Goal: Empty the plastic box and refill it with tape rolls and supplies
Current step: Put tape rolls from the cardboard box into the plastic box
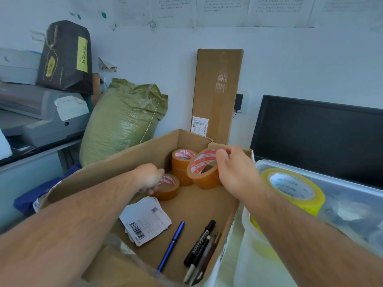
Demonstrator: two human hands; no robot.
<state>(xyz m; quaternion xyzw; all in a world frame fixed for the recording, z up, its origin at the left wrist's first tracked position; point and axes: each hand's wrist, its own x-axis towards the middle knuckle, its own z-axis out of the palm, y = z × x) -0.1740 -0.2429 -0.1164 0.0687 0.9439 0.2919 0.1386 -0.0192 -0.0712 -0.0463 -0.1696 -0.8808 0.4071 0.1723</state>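
An open cardboard box [128, 160] lies in front of me. My right hand [234, 170] grips a brown tape roll [204, 172] tilted on edge inside it. My left hand [149, 179] holds another brown tape roll [169, 188] lying flat on the box floor. A stack of two brown rolls [182, 162] stands in the far corner. On the right is the clear plastic box [352, 195], holding a large yellow tape roll [294, 189] and crumpled plastic.
On the cardboard box floor lie paper labels [145, 222], a blue pen [172, 243] and several markers [201, 243]. A green sack [122, 119], a tall carton [217, 92] and a black monitor [319, 133] stand behind. A printer [39, 112] is at left.
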